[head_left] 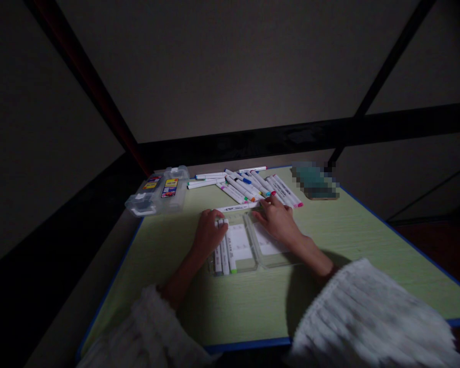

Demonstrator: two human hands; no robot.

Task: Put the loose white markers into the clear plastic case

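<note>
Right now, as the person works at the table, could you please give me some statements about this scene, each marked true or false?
1. The left hand is at the markers in the clear case. True.
2. The clear case is shut. False; it lies open.
3. The loose markers lie beyond the clear case. True.
4. The sleeves are black. False; the sleeves are white.
5. The table's edge is red. False; the table has a blue edge.
</note>
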